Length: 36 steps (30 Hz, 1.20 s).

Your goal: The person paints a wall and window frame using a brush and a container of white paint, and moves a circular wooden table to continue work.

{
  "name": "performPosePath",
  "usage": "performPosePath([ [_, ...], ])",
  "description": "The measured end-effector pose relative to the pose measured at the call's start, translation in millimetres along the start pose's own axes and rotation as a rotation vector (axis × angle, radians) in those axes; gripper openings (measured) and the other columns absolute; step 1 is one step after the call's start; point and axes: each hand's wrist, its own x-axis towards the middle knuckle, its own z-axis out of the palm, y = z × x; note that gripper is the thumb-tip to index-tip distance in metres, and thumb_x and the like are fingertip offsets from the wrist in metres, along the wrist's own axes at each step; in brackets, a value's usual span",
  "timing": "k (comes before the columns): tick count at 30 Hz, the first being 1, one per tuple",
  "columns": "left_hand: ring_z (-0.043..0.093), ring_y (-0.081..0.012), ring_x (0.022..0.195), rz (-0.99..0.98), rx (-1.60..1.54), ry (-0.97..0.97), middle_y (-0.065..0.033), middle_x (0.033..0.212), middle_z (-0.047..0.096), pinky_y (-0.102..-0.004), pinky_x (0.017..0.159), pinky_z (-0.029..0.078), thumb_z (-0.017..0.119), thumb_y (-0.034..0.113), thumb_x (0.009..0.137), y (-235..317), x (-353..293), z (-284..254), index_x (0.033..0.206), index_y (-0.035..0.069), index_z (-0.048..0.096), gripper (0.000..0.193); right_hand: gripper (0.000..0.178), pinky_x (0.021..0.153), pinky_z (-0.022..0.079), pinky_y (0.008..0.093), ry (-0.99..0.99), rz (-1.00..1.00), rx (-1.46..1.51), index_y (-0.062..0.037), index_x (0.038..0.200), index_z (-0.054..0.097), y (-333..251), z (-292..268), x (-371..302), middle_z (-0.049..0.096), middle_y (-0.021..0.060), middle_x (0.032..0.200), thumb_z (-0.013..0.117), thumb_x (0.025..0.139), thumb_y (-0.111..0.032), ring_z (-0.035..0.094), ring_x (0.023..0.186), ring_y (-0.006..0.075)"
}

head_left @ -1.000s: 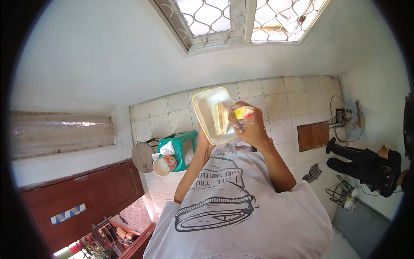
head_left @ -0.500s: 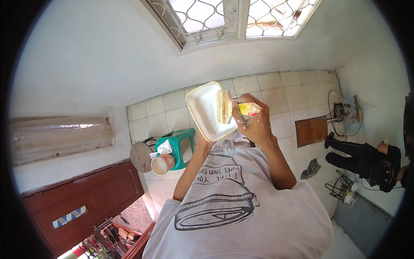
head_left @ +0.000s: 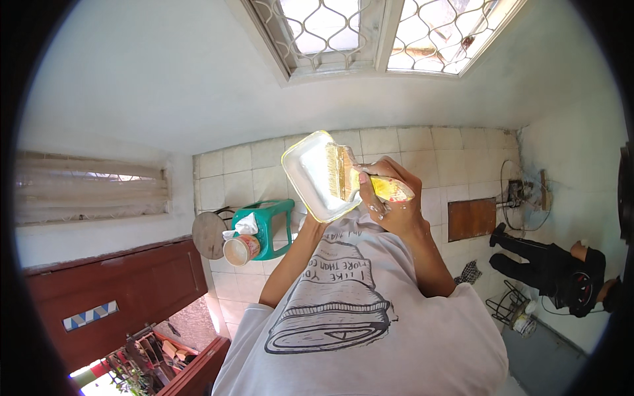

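Observation:
A wide paintbrush (head_left: 341, 173) with pale bristles and a paint-smeared yellow handle is gripped in my right hand (head_left: 403, 204), whose fingers are spotted with white paint. Its bristles are over the inside of a shallow, rounded rectangular paint tray (head_left: 308, 173), which is white inside with a yellowish rim. I cannot tell whether the bristles touch the paint. From below, my left hand (head_left: 314, 229) supports the tray; only the part near the wrist shows, and the tray hides its fingers.
A green plastic stool (head_left: 271, 221) at left carries a tub (head_left: 242, 249) and a white cloth (head_left: 246, 224), beside a round stool (head_left: 211, 235). Ahead are the wall and a grilled window (head_left: 330, 33). Another person (head_left: 561, 270) in dark clothes stands at right, near a metal rack (head_left: 507, 305).
The brush handle and my right hand have shifted slightly right and down. The bristles have moved a little left over the tray, which has dropped slightly in view.

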Motion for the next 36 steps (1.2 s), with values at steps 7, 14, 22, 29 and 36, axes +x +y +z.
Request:
performPosePath([
  [7, 0.063, -0.0191, 0.107, 0.033, 0.114, -0.011, -0.0105, 0.123, 0.061, -0.0334, 0.09, 0.056, 0.054, 0.029, 0.101, 3.3, 5.0, 16.2, 0.135, 0.005, 0.05, 0.042, 0.005, 0.052, 0.044, 0.0297, -0.035, -0.008, -0.055, 0.0, 0.092, 0.064, 14.0, -13.8, 2.3, 0.058, 0.008, 0.072, 0.067, 0.087, -0.001, 0.054, 0.056, 0.0169],
  [14, 0.056, -0.0347, 0.126, -0.197, -0.381, 0.08, -0.0176, 0.143, 0.051, -0.0532, 0.102, 0.05, 0.043, 0.047, 0.101, -13.9, 1.0, -20.7, 0.146, 0.005, 0.042, 0.061, 0.006, 0.054, 0.047, 0.0319, -0.079, 0.156, -0.021, -0.0008, 0.088, 0.063, 25.7, -11.3, -5.8, 0.061, 0.0088, 0.075, 0.067, 0.089, -0.005, 0.056, 0.057, 0.0184],
  [22, 0.054, -0.0343, 0.128, -0.231, -0.345, 0.102, -0.0161, 0.144, 0.05, -0.0531, 0.103, 0.049, 0.041, 0.046, 0.102, -12.8, -4.0, -25.2, 0.148, 0.008, 0.04, 0.059, 0.007, 0.058, 0.047, 0.0287, -0.082, 0.187, -0.046, 0.0023, 0.091, 0.064, 36.1, -16.6, -12.1, 0.062, 0.0096, 0.076, 0.065, 0.092, -0.004, 0.059, 0.062, 0.0151],
  [29, 0.063, -0.0325, 0.116, -0.226, -0.258, 0.202, -0.0162, 0.136, 0.058, -0.0504, 0.099, 0.053, 0.04, 0.046, 0.102, -19.5, -20.2, -45.3, 0.144, 0.006, 0.044, 0.058, 0.011, 0.057, 0.049, 0.033, -0.056, 0.351, 0.023, 0.0001, 0.088, 0.061, 41.4, -5.4, -26.4, 0.061, 0.0099, 0.075, 0.068, 0.09, -0.008, 0.06, 0.06, 0.0193],
  [36, 0.063, -0.0297, 0.115, -0.276, -0.176, 0.238, -0.0145, 0.133, 0.059, -0.0473, 0.098, 0.054, 0.039, 0.044, 0.104, -13.0, -18.7, -56.8, 0.143, 0.008, 0.046, 0.054, 0.012, 0.057, 0.048, 0.0325, -0.185, 0.438, 0.013, 0.0009, 0.086, 0.06, 41.3, -2.8, -28.1, 0.059, 0.0093, 0.075, 0.066, 0.092, -0.008, 0.058, 0.059, 0.0191],
])
